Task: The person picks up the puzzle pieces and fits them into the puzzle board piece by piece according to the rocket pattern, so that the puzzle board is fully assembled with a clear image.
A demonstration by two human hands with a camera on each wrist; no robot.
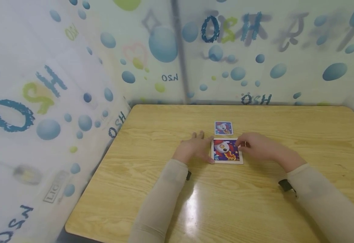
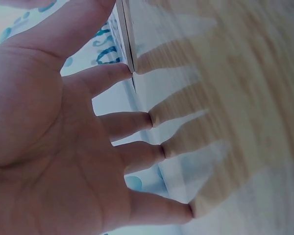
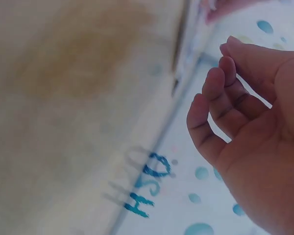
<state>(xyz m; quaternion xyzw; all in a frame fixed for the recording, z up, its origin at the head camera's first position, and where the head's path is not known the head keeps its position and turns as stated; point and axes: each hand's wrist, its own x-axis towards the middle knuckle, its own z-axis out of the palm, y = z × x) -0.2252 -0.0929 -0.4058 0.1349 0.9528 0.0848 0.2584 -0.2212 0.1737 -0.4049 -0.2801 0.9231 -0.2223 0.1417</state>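
Note:
A flat square picture board [image 1: 226,150] with a pale border lies on the table, showing a white and red cartoon figure with orange flames on purple. My left hand [image 1: 194,149] spreads at its left side, thumb and index finger touching the edge. In the left wrist view the other fingertips [image 2: 150,120] of that hand rest on the tabletop. At the board's right edge is my right hand [image 1: 257,146], its fingers curled. In the right wrist view its thumb and index finger [image 3: 228,63] meet at the tips, with nothing visible between them.
Just behind the board lies a smaller card [image 1: 224,128] with a similar picture. The wooden table [image 1: 152,135] has rounded corners. Walls of printed white sheeting [image 1: 83,81] stand close along its left and far sides.

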